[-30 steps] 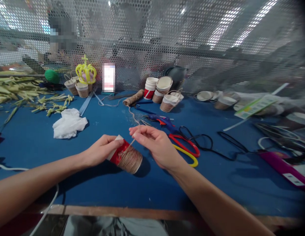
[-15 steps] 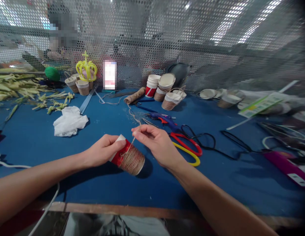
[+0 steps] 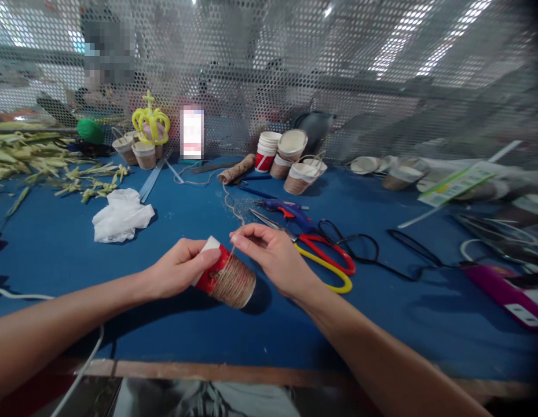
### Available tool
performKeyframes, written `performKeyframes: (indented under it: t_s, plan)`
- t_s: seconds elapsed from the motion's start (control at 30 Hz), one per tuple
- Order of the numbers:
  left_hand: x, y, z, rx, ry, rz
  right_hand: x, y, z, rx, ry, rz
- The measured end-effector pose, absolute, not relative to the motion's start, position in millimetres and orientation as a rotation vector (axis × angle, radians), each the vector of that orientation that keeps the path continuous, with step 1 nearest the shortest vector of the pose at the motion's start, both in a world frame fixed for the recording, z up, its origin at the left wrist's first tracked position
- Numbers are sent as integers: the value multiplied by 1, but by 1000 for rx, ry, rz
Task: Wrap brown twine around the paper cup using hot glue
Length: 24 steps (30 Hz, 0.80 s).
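Note:
A red and white paper cup (image 3: 234, 279) lies tilted in my left hand (image 3: 182, 267), its base pointing down and right. Brown twine is wound in rows round the lower part of the cup, while red paper shows near my thumb. My left fingers are closed on the rim end. Pinched between thumb and fingers of my right hand (image 3: 269, 252) is the loose twine (image 3: 232, 200), just above the cup. From there it runs back to a twine roll (image 3: 237, 169). Red-and-yellow-handled scissors (image 3: 325, 269) lie right of my right hand.
Behind the scissors lies a blue glue gun (image 3: 290, 211) with a black cord. Crumpled white tissue (image 3: 123, 215) is at left, near dried husks (image 3: 25, 150). Twine-wrapped cups (image 3: 300, 178) stand at the back before a perforated metal screen (image 3: 251, 69). A purple tool (image 3: 498, 289) is far right.
My right hand has shifted slightly left and down with the twine, leaving a shorter length between fingers and cup. The left hand and cup stay almost in place.

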<state>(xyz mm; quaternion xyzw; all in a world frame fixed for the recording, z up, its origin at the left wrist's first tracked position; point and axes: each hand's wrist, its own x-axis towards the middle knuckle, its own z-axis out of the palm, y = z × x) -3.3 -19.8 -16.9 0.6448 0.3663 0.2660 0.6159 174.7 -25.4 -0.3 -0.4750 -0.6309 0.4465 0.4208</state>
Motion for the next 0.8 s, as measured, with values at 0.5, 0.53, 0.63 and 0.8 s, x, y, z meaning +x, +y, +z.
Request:
performKeyframes:
  t_s: [0.5, 0.53, 0.63, 0.8]
  plan:
    - [-4, -20, -18, 1515, 772, 659, 172, -27, 1, -1220, -1563, 1169]
    - [-4, -20, -19, 1519, 767, 665, 172, -27, 1, -1221, -1565, 1168]
    - [-5, -20, -19, 1532, 752, 671, 172, -27, 2, -1232, -1566, 1179]
    - [-5, -20, -19, 1581, 720, 681, 172, -27, 1, -1234, -1555, 1218]
